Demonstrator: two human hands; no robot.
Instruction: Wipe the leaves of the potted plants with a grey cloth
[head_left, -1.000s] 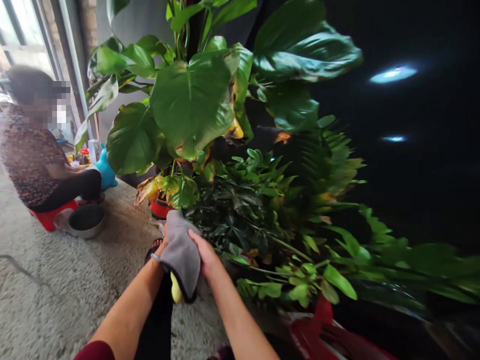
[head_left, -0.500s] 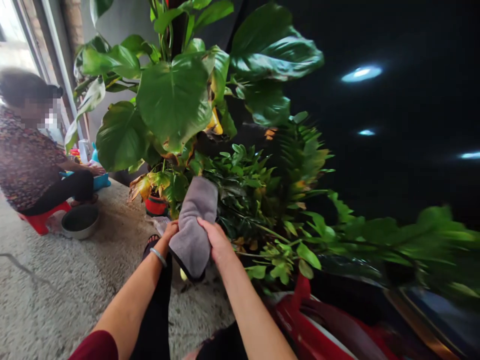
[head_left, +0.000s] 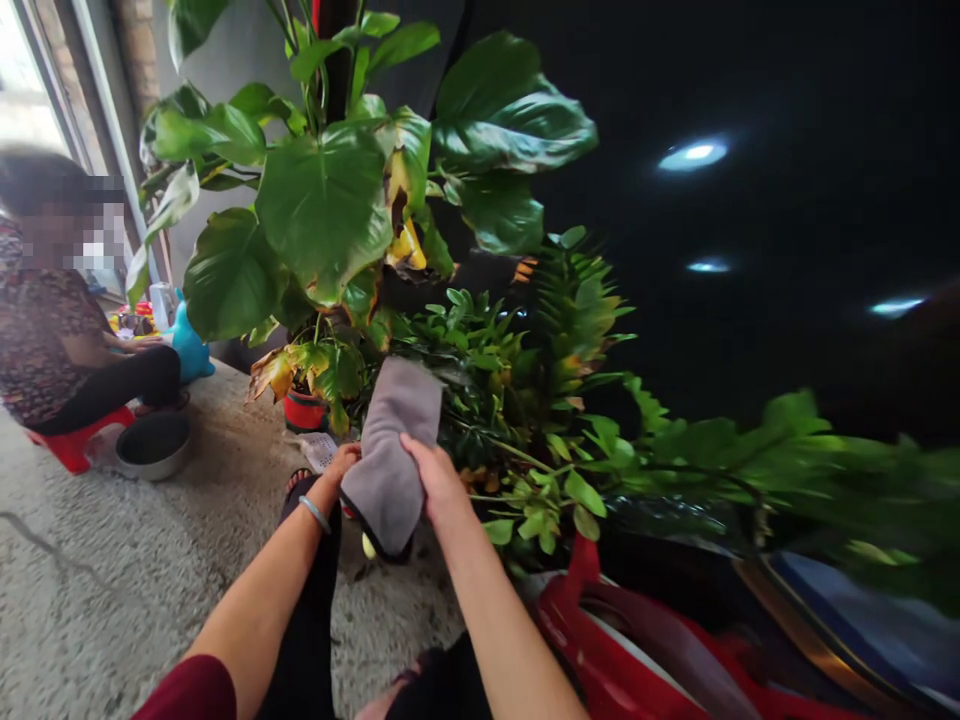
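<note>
Cloth (head_left: 390,450), grey, hangs between both hands in front of the plants, its upper end lying against the dark low leaves (head_left: 480,380) and its lower end drooping toward the floor (head_left: 112,600). Left hand (head_left: 339,470) grips its left edge from behind, fingers curled shut on the fabric and mostly hidden by it; a thin bangle (head_left: 315,514) sits on that wrist. Right hand (head_left: 435,478) pinches the right edge, thumb and fingers (head_left: 414,446) pressed together on the cloth. A small yellow thing (head_left: 368,546) peeps out under the cloth's dark lower rim; what it is cannot be told

Just behind the cloth stands a big-leaved plant (head_left: 322,200) in a red pot (head_left: 304,410), with some yellowed leaves (head_left: 405,240) on it. A leafy branch (head_left: 750,470) stretches off to the right, blurred. Below it lies something red and glossy (head_left: 600,630), cut off by the bottom edge. A sandalled foot (head_left: 300,485) shows under the left wrist, and a bit of paper (head_left: 319,450) lies beside the pot

At the left a person (head_left: 52,330) sits on a red stool (head_left: 71,445), well apart, with a metal bowl (head_left: 154,445) on the floor nearby and a blue object (head_left: 187,345) behind. The background at right is dark, with only blurred glints of light (head_left: 694,153) showing
</note>
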